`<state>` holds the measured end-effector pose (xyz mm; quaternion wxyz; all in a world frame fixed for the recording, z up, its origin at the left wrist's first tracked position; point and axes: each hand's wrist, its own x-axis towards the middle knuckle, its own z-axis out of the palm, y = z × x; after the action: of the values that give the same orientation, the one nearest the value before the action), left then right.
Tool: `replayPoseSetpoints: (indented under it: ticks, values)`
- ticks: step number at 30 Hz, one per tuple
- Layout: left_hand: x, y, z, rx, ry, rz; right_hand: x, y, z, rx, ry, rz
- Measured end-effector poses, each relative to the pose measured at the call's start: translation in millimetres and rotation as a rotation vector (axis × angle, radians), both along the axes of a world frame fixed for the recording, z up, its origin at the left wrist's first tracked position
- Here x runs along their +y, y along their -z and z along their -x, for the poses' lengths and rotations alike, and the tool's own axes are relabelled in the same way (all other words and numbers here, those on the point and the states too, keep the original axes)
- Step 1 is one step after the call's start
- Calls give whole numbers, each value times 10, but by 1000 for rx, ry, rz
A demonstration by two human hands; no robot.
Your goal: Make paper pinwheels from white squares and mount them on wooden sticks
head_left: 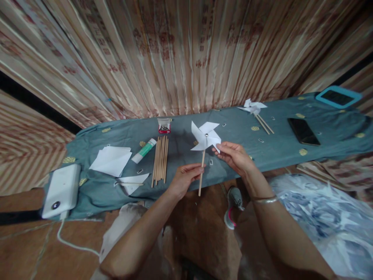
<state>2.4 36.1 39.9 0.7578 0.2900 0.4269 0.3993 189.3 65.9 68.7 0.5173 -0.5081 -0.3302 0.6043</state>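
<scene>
Above the near edge of the cloth-covered table I hold up a white paper pinwheel on a thin wooden stick. A round metal pin sits at its centre. My left hand is closed on the stick, pinching it below the blades. With thumb and fingertips, my right hand pinches the tip of the lower right blade. Left of my hands lie a bundle of wooden sticks, a green and white glue stick and a small open red-and-white box of metal pins.
Finished pinwheels lie at the back right, near a black phone and a blue-framed device. Paper sheets, a folded paper piece with scissors and a white power bank are left. A plastic bag stands right.
</scene>
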Motion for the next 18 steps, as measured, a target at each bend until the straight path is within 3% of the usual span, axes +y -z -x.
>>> replayPoseSetpoints:
  ticks: [11, 18]
  values:
    - [-2, -14, -4, -1, -13, -5, -69, -34, 143, -29, -52, 31]
    - [-6, -40, -9, -4, -15, -3, -74, 48, 204, -90, -85, -31]
